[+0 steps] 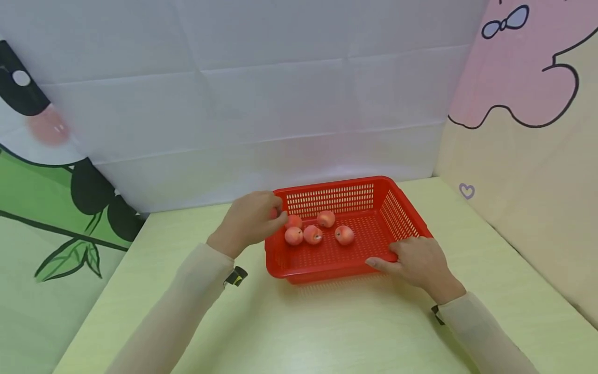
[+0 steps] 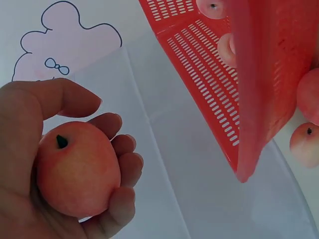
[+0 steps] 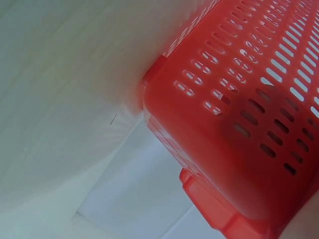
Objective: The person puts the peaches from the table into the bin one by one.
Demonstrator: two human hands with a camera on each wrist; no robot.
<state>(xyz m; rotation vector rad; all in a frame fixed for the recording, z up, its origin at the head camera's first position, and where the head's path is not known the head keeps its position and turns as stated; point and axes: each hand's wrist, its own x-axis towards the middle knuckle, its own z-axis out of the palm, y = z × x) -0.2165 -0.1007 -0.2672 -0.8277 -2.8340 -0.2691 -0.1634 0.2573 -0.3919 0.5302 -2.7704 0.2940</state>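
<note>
My left hand (image 1: 252, 221) is at the left side of a red plastic basket (image 1: 322, 270), its fingers curled round a peach (image 2: 79, 169) with a dark stem. In the head view the hand covers most of that fruit. Several other pinkish-orange peaches (image 1: 344, 235) lie inside the basket, mostly toward its left half. At the front right corner, my right hand (image 1: 418, 262) grips the basket's rim, thumb along the front edge and the other fingers over it. The right wrist view shows the slotted outer wall (image 3: 199, 99) of the basket close up.
Outside the basket's left wall, two more peaches (image 2: 305, 144) show in the left wrist view; the left hand hides that spot from the head camera. The pale table (image 1: 327, 332) meets a white sheet (image 1: 280, 104) behind and a printed cream-and-pink sheet (image 1: 523, 171) at right.
</note>
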